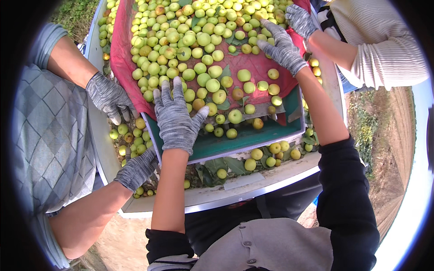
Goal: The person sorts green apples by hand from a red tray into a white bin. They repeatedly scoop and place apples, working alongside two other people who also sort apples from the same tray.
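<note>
Both of my hands wear grey knitted gloves with pale fingertips. My left hand (177, 121) lies with spread fingers on the near left side of a heap of small yellow-green apples (181, 47), its fingertips touching some of them. Farther off to the right, my right hand (285, 49) is open too, fingers stretched toward the fruit and nothing gripped. A red cloth (253, 65) lies under the heap. Loose apples (235, 116) and a few leaves are scattered between my hands, down to the green board (253, 141) at the tray's near end.
A pale trough (244, 192) surrounds the tray, with apples and leaves in it. On the left, a co-worker's gloved hands (110, 97) reach into its side channel. At the far right, another person's gloved hand (301, 21) rests by the cloth's edge.
</note>
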A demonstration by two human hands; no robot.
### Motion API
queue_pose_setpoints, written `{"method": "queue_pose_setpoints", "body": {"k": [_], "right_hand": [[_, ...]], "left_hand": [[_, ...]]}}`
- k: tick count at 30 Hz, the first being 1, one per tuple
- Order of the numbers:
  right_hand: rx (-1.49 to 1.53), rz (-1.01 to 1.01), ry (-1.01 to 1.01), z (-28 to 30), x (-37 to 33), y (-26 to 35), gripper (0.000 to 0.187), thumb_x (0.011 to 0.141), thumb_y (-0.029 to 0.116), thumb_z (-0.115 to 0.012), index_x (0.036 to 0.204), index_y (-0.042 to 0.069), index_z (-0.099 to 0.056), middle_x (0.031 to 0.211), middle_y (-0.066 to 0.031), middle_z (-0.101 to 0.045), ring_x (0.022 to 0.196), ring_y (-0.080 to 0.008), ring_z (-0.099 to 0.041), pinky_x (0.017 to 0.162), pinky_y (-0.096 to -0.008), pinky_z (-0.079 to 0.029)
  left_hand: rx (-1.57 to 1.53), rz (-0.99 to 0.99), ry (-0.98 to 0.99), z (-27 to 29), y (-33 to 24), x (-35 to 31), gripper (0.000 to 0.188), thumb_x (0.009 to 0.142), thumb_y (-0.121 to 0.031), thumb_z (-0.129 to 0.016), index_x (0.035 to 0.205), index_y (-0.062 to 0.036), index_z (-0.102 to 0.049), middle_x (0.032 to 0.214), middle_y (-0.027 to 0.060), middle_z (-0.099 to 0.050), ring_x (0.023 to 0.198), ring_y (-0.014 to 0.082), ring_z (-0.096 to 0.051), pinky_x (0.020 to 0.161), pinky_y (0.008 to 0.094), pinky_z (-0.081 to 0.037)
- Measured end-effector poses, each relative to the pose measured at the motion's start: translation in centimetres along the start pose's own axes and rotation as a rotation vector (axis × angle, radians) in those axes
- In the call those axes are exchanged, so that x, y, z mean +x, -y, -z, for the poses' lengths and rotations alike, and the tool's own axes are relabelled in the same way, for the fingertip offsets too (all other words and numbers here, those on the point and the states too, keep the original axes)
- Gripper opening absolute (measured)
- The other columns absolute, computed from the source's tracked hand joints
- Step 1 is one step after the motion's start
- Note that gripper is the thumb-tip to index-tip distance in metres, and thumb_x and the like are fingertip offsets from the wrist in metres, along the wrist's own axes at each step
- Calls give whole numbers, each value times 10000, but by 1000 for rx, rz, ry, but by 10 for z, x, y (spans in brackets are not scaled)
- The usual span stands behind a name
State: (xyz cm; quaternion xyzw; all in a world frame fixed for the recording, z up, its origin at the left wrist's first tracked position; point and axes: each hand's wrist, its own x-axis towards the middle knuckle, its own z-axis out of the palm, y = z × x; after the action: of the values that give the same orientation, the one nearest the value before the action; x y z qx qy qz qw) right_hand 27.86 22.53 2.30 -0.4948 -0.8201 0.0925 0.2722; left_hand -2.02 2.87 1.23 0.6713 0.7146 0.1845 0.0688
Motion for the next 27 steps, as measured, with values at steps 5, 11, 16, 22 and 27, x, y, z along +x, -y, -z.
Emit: {"method": "queue_pose_setpoints", "body": {"k": [5, 11, 16, 22, 27], "right_hand": [[-264, -211, 92, -10, 66, -50, 840, 782, 435, -716, 1483, 148, -351, 1505, -187, -348, 1391, -350, -338, 1144, -424, -288], [-214, -320, 192, -15, 94, -62, 1018, 665, 577, -781, 1475, 126, -360, 1526, -192, -310, 1405, -362, -311, 1153, -430, -269], [-134, -313, 184, -36, 117, -53, 1007, 671, 746, -672, 1462, 185, -403, 1440, -158, -463, 1363, -344, -387, 1142, -434, -279], [-29, -105, 279, -65, 125, -20, 838, 773, 688, -635, 1440, 216, -447, 1416, -165, -487, 1327, -338, -438, 1104, -419, -350], [158, 32, 335, -54, 63, 8, 709, 807, 656, -617, 1420, 335, -463, 1343, -104, -553, 1251, -312, -518, 1051, -449, -401]], "left_hand": [[151, 110, -66, 4, -14, 73, 995, 733, -556, -741, 1505, -129, -280, 1536, 173, -277, 1424, 428, -218, 1142, 577, -207], [238, 393, 105, -7, 19, 176, 901, 787, -707, -589, 1521, -313, -247, 1588, 107, -211, 1442, 422, -189, 1118, 644, -210], [309, 109, 121, -36, 22, 220, 866, 777, -796, -491, 1505, -376, -280, 1587, 78, -236, 1436, 409, -215, 1133, 627, -176], [208, -219, -95, -69, -8, 235, 617, 914, -598, -474, 1428, -257, -454, 1390, 109, -509, 1265, 294, -492, 1080, 498, -316], [-15, -337, 77, -49, -15, 178, 535, 925, -518, -526, 1384, -246, -504, 1359, 80, -535, 1264, 276, -491, 1099, 505, -300]]}}
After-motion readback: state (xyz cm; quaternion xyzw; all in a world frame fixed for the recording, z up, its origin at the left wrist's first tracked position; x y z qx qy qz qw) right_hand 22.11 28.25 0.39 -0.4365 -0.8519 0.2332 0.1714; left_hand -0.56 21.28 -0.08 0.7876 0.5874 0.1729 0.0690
